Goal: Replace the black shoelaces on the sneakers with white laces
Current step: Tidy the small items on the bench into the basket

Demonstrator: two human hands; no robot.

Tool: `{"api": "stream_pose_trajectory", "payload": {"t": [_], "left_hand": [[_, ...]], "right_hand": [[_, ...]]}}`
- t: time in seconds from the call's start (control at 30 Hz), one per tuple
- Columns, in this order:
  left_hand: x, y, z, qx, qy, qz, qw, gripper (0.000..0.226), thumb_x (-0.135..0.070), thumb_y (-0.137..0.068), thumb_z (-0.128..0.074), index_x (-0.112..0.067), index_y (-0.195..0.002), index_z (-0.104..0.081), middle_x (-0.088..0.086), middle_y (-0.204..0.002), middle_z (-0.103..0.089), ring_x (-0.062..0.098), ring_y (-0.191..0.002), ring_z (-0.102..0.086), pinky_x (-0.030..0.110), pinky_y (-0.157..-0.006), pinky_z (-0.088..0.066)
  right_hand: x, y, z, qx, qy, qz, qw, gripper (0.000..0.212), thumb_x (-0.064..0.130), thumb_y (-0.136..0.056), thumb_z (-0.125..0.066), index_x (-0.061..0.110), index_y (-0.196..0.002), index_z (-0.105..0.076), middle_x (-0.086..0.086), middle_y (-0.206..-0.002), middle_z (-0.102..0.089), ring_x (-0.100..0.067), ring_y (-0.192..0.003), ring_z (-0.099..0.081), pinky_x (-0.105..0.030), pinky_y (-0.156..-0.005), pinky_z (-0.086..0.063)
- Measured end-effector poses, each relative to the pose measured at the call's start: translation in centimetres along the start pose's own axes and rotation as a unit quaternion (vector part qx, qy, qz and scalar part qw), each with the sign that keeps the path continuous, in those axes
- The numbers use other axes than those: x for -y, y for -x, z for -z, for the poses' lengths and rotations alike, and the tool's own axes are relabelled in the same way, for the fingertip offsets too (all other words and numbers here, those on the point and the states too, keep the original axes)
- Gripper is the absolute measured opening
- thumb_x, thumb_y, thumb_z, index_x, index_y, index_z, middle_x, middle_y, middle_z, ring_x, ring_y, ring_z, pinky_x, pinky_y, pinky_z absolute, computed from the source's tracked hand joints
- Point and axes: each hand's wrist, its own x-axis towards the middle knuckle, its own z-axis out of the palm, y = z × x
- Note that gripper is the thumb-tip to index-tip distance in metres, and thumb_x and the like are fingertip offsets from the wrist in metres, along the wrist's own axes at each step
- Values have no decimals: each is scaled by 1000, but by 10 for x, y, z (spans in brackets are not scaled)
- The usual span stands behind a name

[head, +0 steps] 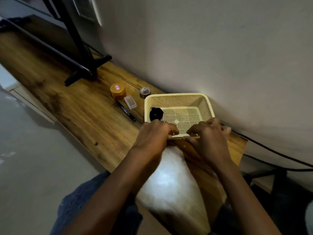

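A blurred white shoe lies below the mesh basket; left hand and right hand curl, pinching at its near rim; a black lace coil sits inside; woodgrain desk beneath.

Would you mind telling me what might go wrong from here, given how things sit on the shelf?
The basket sits near the shelf end; both hands at its near rim could tip it. The black bundle inside might spill. The pen and orange jar lie close beside it.
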Motion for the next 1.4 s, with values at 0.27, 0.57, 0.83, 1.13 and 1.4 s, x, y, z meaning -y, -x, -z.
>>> {"api": "stream_pose_trajectory", "payload": {"t": [0.27,0.57,0.83,1.13,1.4], "left_hand": [[-5,-10,-4,-33,-9,-12,999,35,-13,-95,-55,-34,-122,-64,0,-129,-57,18,-119,-49,30,-92,-41],[-11,-31,-39,-90,13,0,996,33,-11,-95,-53,-27,-123,-64,-1,-138,-51,19,-128,-41,32,-96,-41],[-11,-38,-46,-68,15,-16,997,40,-3,-95,-51,-25,-127,-61,1,-144,-48,19,-138,-34,33,-104,-39],[-16,-37,-35,2,89,-42,995,47,-17,-97,-50,-26,-143,-42,-3,-151,-36,16,-140,-25,41,-119,-15],[15,-31,-12,-94,209,84,970,45,-23,-96,-53,-28,-140,-44,0,-142,-44,23,-125,-46,37,-94,-46]], "right_hand": [[-13,7,6,26,-50,-6,998,25,45,-79,-72,20,-80,-67,2,-81,-65,-20,-78,-59,-32,-60,-44],[-15,14,7,-2,-32,-49,998,21,37,-88,-64,17,-92,-67,-1,-93,-66,-23,-90,-60,-29,-63,-40],[-21,17,8,-26,-26,-60,998,20,37,-87,-66,19,-97,-68,-2,-96,-69,-26,-96,-60,-34,-74,-41],[-9,10,8,-21,-63,-63,996,55,49,-91,-55,25,-139,-44,-2,-133,-52,-25,-123,-42,-41,-91,-34],[1,6,0,-66,-105,-62,990,43,30,-92,-59,21,-134,-51,-5,-128,-53,-26,-119,-41,-39,-86,-27]]}}
